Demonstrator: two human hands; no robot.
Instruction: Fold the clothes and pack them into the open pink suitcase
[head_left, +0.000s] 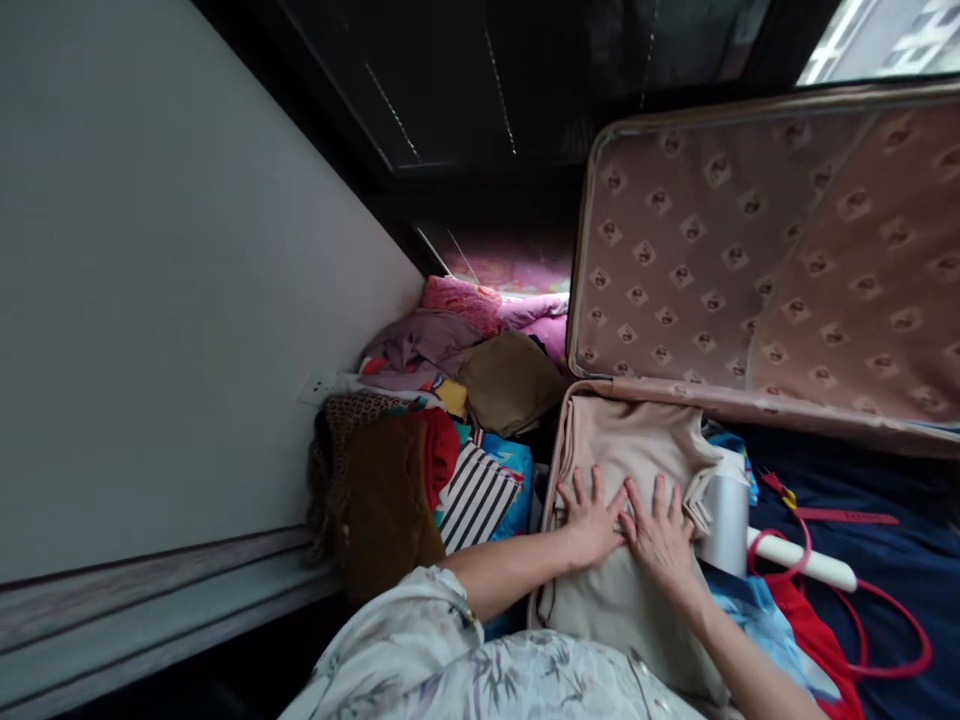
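Both my hands lie flat on a folded beige garment (637, 450) inside an open suitcase (555, 470). My left hand (589, 517) presses its left part with the fingers spread. Right beside it, almost touching, my right hand (661, 537) presses the middle of the same garment. Neither hand grips anything. The suitcase lid (765, 270), lined with patterned pinkish fabric, stands upright behind.
A pile of clothes sits left of the suitcase: a striped piece (476, 495), a brown one (386, 500), an olive one (510, 380), pink ones (487, 305). A white cylinder (727, 515), a red cord (885, 620) and blue fabric (885, 500) lie at the right. A grey wall (165, 280) runs along the left.
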